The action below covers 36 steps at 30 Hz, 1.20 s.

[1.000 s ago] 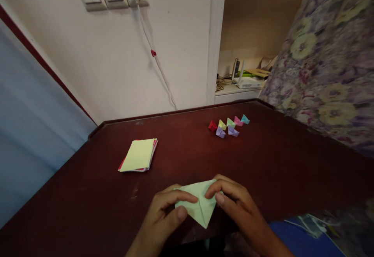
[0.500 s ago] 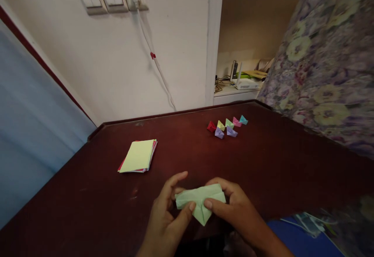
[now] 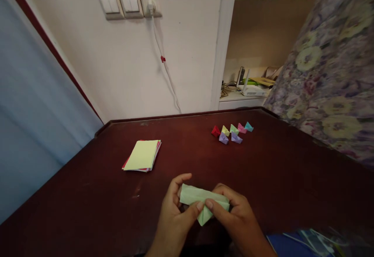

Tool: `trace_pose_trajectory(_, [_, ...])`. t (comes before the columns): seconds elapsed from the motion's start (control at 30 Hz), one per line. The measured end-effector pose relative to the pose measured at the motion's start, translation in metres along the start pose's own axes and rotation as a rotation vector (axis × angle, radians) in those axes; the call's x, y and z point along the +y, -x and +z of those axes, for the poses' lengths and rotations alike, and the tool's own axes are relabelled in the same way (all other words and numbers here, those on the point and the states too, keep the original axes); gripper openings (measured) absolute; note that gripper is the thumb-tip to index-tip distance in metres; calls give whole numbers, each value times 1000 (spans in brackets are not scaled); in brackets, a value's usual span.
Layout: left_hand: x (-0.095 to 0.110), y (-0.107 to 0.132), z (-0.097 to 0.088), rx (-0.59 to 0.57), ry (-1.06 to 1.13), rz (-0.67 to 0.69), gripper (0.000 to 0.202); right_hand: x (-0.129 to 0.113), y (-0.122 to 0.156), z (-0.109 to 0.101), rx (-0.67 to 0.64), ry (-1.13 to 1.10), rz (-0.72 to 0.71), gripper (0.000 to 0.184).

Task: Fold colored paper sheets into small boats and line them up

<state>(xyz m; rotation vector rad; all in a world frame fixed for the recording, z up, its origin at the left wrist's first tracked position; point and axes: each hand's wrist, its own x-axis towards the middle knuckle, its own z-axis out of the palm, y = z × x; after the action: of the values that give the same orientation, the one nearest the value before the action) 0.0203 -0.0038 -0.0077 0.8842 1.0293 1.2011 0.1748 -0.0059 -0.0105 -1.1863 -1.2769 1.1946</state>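
A pale green folded paper [image 3: 194, 194] is held between both hands above the near part of the dark red table [image 3: 102, 206]. It has a broad band along the top and a point hanging down. My left hand [image 3: 177, 214] grips its left side, thumb pressed on the front and index finger raised clear of it. From the right, my right hand [image 3: 233, 214] pinches the paper, its thumb beside the left thumb near the centre. The other right fingers are behind the paper, partly hidden.
Several small folded paper boats [image 3: 233, 129] in various colours stand at the back right of the table. To the left lies a stack of coloured paper [image 3: 142, 155], yellow on top. A blue item [image 3: 288, 246] is at the lower right. A floral curtain [image 3: 324, 70] hangs on the right.
The green paper has tilted, its left end now higher and its right end lower. Both thumbs have come closer together on it. The camera view has shifted slightly.
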Motion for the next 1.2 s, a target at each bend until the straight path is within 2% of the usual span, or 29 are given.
trace_pose_trajectory(0.13, [-11,0,5,13,145,-33,69,9,0,5,70,-40,-2,33])
trace_pose_trajectory(0.23, [-20,0,7,28,199,-19,65,15,0,8,91,-22,9,36])
trace_pose_trajectory(0.33, [-17,-1,6,36,222,25,54,19,-1,1,16,-22,-48,36])
trace_pose_trajectory(0.43, [-4,-1,1,-54,268,-5,52,20,-3,-17,-65,-49,-167,33])
trace_pose_trajectory(0.5, [5,-1,-3,-167,307,-96,59,16,-5,-30,36,7,-257,22])
trace_pose_trajectory(0.53, [8,-1,-5,-220,320,-142,62,13,-5,-35,33,75,-325,20])
trace_pose_trajectory(0.57, [10,-1,-7,-271,334,-192,66,9,-5,-39,0,158,-398,23])
trace_pose_trajectory(0.67, [9,-1,-9,-387,363,-317,71,-6,-6,-41,-246,371,-585,35])
trace_pose_trajectory(0.77, [4,-2,-9,-462,374,-369,59,-16,-7,-37,-407,451,-662,35])
trace_pose_trajectory(0.87, [-2,-2,-8,-495,381,-361,49,-15,-7,-32,-441,429,-654,28])
trace_pose_trajectory(0.97, [-8,-2,-10,-473,340,-348,43,-11,-7,-27,-398,317,-601,18])
trace_pose_trajectory(1.03, [-10,-2,-15,-441,259,-298,36,-9,-7,-24,-313,260,-485,13])
trace_pose_trajectory(1.13, [-6,-2,-25,-362,108,-126,36,-9,-8,-19,-169,266,-254,19])
trace_pose_trajectory(1.2, [-1,-2,-29,-323,25,-55,40,-9,-9,-16,-153,305,-153,20])
